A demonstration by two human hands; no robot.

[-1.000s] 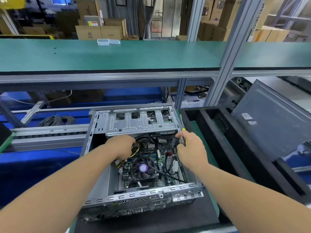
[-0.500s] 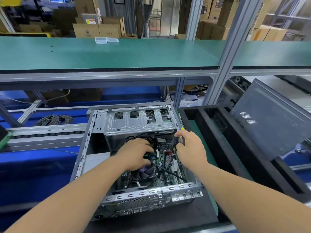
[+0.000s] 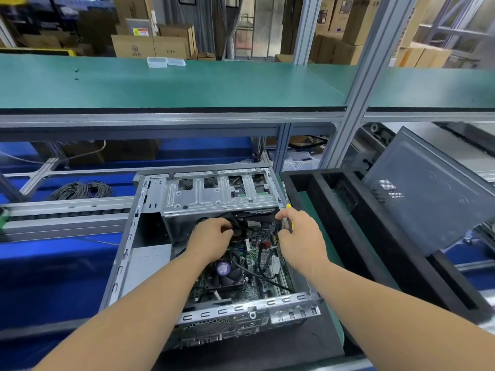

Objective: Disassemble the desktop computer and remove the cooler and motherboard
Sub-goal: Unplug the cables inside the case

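Two hands: both reach into the open computer case lying on the counter
Left hand: fingers curled round black cables just beyond the cooler fan
Right hand: fingers grip a yellow-handled screwdriver at the case's right wall
Motherboard: inside the case, between the hands
Drive cage: beyond the fingers
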